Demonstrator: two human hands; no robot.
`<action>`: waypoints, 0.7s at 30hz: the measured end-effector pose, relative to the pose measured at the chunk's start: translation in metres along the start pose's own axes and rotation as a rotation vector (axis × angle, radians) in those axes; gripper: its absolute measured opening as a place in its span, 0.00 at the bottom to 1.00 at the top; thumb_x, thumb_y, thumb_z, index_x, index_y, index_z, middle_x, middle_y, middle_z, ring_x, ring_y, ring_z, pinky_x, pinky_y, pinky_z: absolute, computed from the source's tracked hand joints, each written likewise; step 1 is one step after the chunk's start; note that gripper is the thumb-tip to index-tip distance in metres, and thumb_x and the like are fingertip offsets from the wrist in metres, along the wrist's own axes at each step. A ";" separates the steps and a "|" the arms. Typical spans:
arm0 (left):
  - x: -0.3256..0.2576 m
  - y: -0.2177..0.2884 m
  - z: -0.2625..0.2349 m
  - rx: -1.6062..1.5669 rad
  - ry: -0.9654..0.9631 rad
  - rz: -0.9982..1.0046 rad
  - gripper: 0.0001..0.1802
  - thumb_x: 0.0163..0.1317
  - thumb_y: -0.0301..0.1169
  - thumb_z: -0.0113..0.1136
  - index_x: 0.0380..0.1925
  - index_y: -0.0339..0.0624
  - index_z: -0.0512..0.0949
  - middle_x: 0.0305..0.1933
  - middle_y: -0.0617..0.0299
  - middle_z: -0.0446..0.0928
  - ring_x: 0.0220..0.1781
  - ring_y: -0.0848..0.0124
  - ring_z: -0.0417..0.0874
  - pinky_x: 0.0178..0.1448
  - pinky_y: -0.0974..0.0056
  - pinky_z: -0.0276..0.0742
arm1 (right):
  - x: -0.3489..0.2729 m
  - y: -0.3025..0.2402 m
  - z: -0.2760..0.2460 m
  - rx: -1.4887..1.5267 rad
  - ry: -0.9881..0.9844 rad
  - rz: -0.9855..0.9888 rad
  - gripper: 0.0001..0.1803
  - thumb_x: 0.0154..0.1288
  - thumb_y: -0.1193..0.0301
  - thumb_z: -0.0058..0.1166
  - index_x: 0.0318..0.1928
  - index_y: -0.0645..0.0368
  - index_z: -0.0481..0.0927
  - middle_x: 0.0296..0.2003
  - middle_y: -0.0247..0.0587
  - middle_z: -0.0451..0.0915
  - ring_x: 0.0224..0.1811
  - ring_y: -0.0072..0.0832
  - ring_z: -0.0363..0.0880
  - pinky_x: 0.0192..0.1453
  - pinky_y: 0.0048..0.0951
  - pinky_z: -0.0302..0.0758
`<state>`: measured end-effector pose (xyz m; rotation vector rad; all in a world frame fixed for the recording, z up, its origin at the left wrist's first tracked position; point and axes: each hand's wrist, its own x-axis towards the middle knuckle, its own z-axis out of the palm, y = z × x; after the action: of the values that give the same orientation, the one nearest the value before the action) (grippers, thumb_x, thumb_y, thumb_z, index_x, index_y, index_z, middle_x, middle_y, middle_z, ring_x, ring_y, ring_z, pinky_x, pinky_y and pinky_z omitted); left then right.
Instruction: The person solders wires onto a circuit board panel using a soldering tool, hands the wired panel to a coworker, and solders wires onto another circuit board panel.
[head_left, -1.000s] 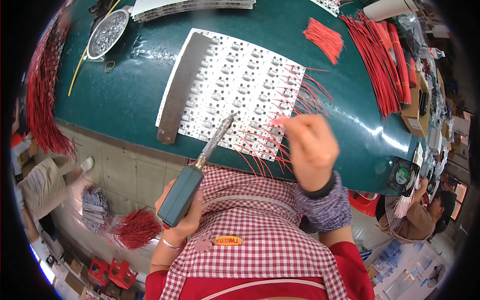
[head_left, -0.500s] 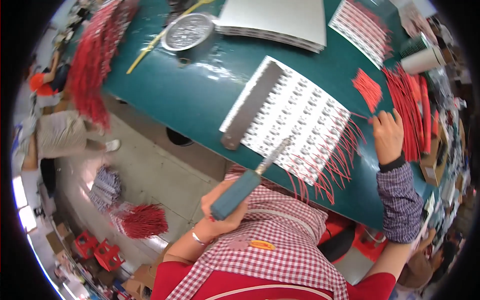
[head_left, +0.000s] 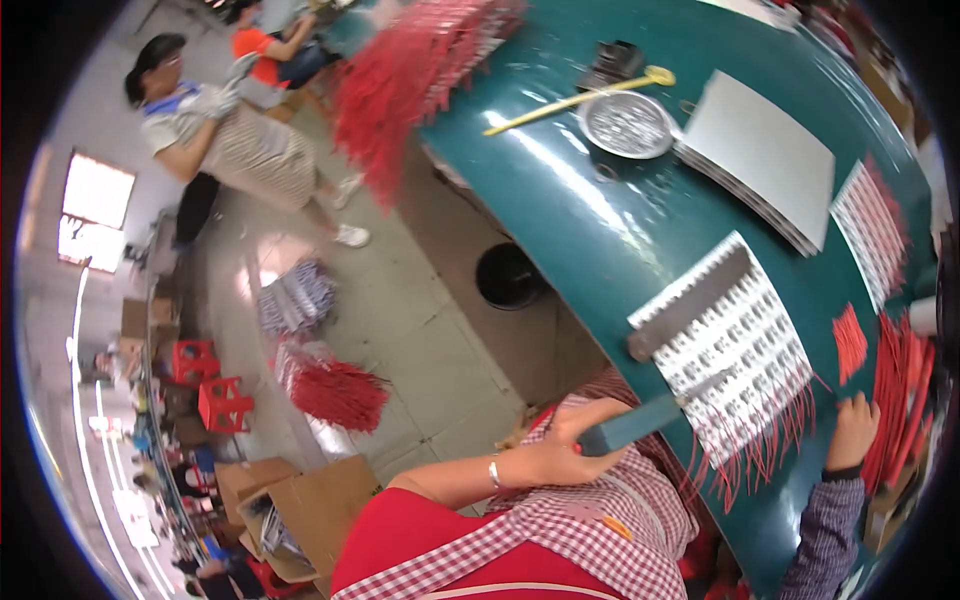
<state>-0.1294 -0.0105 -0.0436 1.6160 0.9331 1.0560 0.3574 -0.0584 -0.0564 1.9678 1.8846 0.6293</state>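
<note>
Left hand [head_left: 578,442], lower centre: fingers wrapped round the handle of one soldering iron [head_left: 632,427], its shaft over one board sheet [head_left: 740,372], right of centre. Right hand [head_left: 853,430], lower right: fingers bent beside one large red wire bundle [head_left: 900,400]; blur keeps me from telling how tightly they close or whether they hold anything. For sound joints, I would seat each wire end squarely, touch the tip down briefly, and steady the wire while it sets. Counted from my remote seat, on one green table [head_left: 580,240]: one dark bar [head_left: 700,303] across the sheet, one dish [head_left: 630,154], one yellow stick [head_left: 560,107], one pale panel stack [head_left: 765,150], one small red wire bundle [head_left: 850,343].
</note>
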 end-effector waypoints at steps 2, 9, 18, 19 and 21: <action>-0.002 0.000 0.003 -0.058 -0.053 0.022 0.18 0.53 0.18 0.68 0.46 0.33 0.79 0.36 0.56 0.82 0.35 0.69 0.84 0.39 0.66 0.78 | 0.000 0.005 0.020 0.012 -0.058 0.018 0.04 0.63 0.74 0.53 0.34 0.58 0.80 0.37 0.43 0.75 0.42 0.35 0.79 0.60 0.41 0.72; -0.005 -0.003 -0.004 0.061 -0.082 -0.103 0.19 0.54 0.22 0.71 0.47 0.33 0.80 0.41 0.56 0.83 0.40 0.73 0.84 0.47 0.67 0.80 | -0.010 0.017 -0.033 0.140 0.169 0.045 0.16 0.60 0.82 0.49 0.48 0.61 0.81 0.45 0.48 0.79 0.48 0.44 0.82 0.45 0.39 0.80; -0.007 0.002 -0.016 -0.202 -0.067 -0.566 0.14 0.60 0.22 0.70 0.47 0.32 0.83 0.42 0.60 0.85 0.42 0.74 0.84 0.45 0.67 0.80 | 0.007 -0.145 -0.175 1.170 0.263 0.263 0.15 0.52 0.87 0.60 0.39 0.58 0.87 0.30 0.42 0.77 0.32 0.37 0.78 0.34 0.34 0.76; -0.006 0.005 -0.016 -0.179 -0.077 -0.556 0.14 0.59 0.22 0.70 0.46 0.32 0.83 0.42 0.59 0.85 0.40 0.73 0.85 0.44 0.66 0.80 | 0.004 -0.159 -0.170 1.199 0.302 0.268 0.15 0.51 0.87 0.61 0.39 0.59 0.87 0.30 0.41 0.77 0.31 0.37 0.78 0.34 0.34 0.76; -0.006 0.004 -0.018 -0.154 -0.091 -0.553 0.14 0.59 0.22 0.70 0.46 0.31 0.83 0.41 0.58 0.85 0.39 0.72 0.85 0.43 0.66 0.80 | 0.002 -0.178 -0.163 1.184 0.340 0.303 0.16 0.50 0.86 0.62 0.41 0.61 0.86 0.29 0.40 0.76 0.31 0.36 0.77 0.33 0.35 0.75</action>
<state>-0.1475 -0.0119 -0.0380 1.1688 1.1212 0.6456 0.1200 -0.0551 -0.0137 3.0247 2.4909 -0.2304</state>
